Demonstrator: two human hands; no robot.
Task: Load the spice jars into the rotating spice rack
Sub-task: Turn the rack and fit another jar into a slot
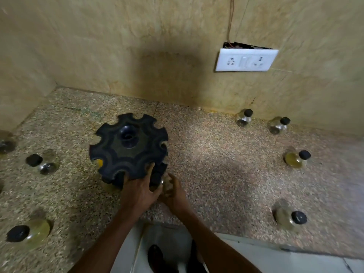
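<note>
A black rotating spice rack (128, 148) with notched slots stands on the speckled counter (216, 164). My left hand (139, 188) grips its near rim, fingers in the notches. My right hand (173, 192) holds a glass spice jar (165, 183) with a black cap against the rack's lower right side. A yellow jar (99, 162) sits in a slot at the rack's left. Loose black-capped jars lie around: two near the wall (244, 118) (278, 125), a yellow one (295, 158) and one (290, 216) at the right, others (42, 162) (29, 232) at the left.
A beige tiled wall runs behind the counter, with a white socket plate (246, 60) on the right. The counter's front edge (256, 239) lies close to my arms. Another jar (6, 143) shows at the far left edge.
</note>
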